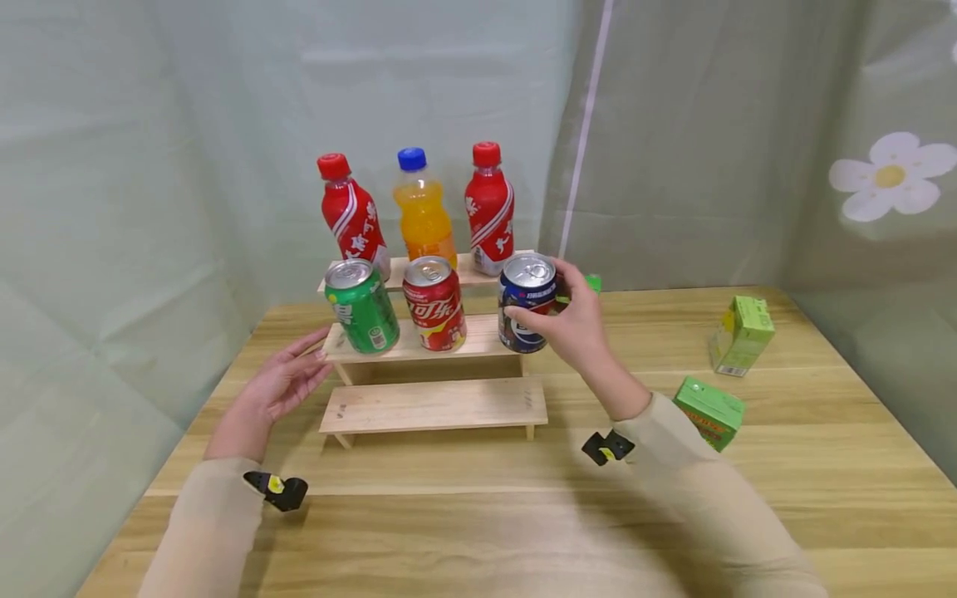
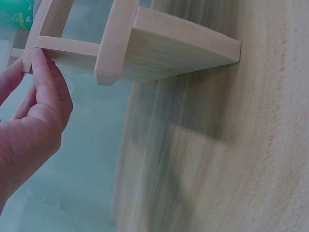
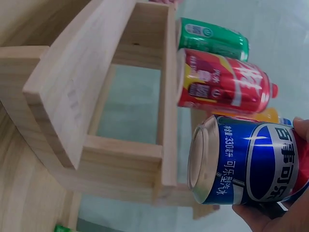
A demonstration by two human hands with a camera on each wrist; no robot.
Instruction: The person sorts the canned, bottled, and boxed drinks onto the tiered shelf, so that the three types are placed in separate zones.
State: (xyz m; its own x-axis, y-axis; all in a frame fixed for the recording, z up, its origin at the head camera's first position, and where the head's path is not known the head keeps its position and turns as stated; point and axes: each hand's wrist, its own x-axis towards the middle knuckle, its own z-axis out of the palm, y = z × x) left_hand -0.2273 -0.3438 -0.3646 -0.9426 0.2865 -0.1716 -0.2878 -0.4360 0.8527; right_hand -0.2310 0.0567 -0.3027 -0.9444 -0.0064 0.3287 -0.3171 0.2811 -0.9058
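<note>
My right hand (image 1: pixel 579 328) grips a blue Pepsi can (image 1: pixel 527 303), thumb in front and fingers behind. In the right wrist view the base of this can (image 3: pixel 203 164) stands a small gap off the middle tier's board. My left hand (image 1: pixel 287 378) pinches the left end of that tier on a stepped wooden shelf (image 1: pixel 441 404), thumb on one side and fingers on the other in the left wrist view. A green can (image 1: pixel 366 311) and a red cola can (image 1: pixel 435 307) stand upright on the middle tier, left of the blue one.
On the top tier stand two red bottles (image 1: pixel 491 216) with an orange drink bottle (image 1: pixel 424 212) between them. Two green drink cartons (image 1: pixel 710 411) (image 1: pixel 742 336) are on the wooden table (image 1: pixel 463 515) at the right. Another green item (image 1: pixel 593 283) shows partly behind my right hand. Curtains hang behind.
</note>
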